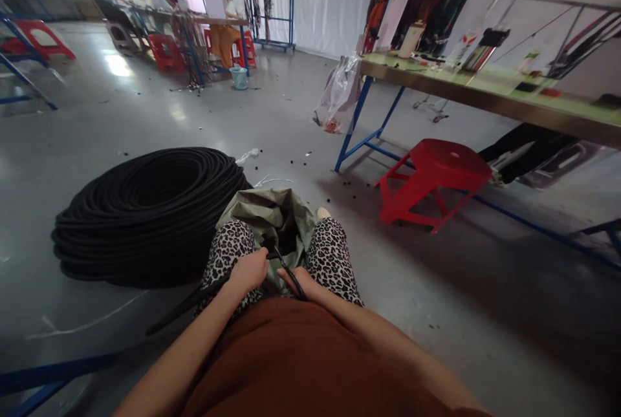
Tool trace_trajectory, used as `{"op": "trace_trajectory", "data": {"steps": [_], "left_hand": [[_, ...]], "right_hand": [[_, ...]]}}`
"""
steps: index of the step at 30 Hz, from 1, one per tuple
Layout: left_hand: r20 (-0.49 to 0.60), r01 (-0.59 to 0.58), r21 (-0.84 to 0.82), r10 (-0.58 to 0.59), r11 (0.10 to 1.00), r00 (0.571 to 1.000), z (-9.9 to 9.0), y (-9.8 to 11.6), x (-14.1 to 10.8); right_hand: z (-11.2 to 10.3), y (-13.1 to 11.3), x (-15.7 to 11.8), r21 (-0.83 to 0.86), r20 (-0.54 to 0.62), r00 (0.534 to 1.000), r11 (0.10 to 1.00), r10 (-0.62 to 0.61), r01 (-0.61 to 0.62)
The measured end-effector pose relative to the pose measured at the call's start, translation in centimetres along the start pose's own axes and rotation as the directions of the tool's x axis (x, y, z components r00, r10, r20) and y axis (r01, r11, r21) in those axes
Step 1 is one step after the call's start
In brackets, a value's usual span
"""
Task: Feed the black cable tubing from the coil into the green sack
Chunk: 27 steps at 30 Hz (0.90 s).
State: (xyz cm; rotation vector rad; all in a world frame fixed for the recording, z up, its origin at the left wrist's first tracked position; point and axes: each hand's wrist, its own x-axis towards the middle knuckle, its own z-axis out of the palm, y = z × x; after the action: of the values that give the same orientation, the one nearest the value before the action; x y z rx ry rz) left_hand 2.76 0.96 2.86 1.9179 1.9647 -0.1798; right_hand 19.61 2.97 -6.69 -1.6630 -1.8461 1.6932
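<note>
We cannot see the bottom of the olive cloth sack between our 2 leopard-print knees; our left forearm hides part of the black cord. Our left hand has its fingers closed round that cord at the sack's mouth; our right hand grips the scissors, tips blurred. Smooth grey floor stretches between the thick, ropy coil and the red plastic stool.
</note>
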Motion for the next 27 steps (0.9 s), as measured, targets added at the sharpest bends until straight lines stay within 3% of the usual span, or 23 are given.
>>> {"op": "trace_trajectory", "data": {"steps": [12, 22, 27], "left_hand": [[0.004, 0.012, 0.020, -0.012, 1.000, 1.000, 0.03, 0.07, -0.04], [-0.005, 0.036, 0.020, -0.036, 0.999, 0.999, 0.05, 0.14, -0.02], [-0.013, 0.033, 0.012, -0.033, 0.999, 0.999, 0.12, 0.06, -0.07]], "right_hand": [[-0.36, 0.30, 0.03, -0.093, 0.006, 1.000, 0.995, -0.024, 0.025], [-0.33, 0.48, 0.26, -0.027, -0.001, 1.000, 1.000, 0.012, -0.012], [-0.72, -0.35, -0.32, 0.158, 0.014, 0.997, 0.984, 0.081, -0.083]]}}
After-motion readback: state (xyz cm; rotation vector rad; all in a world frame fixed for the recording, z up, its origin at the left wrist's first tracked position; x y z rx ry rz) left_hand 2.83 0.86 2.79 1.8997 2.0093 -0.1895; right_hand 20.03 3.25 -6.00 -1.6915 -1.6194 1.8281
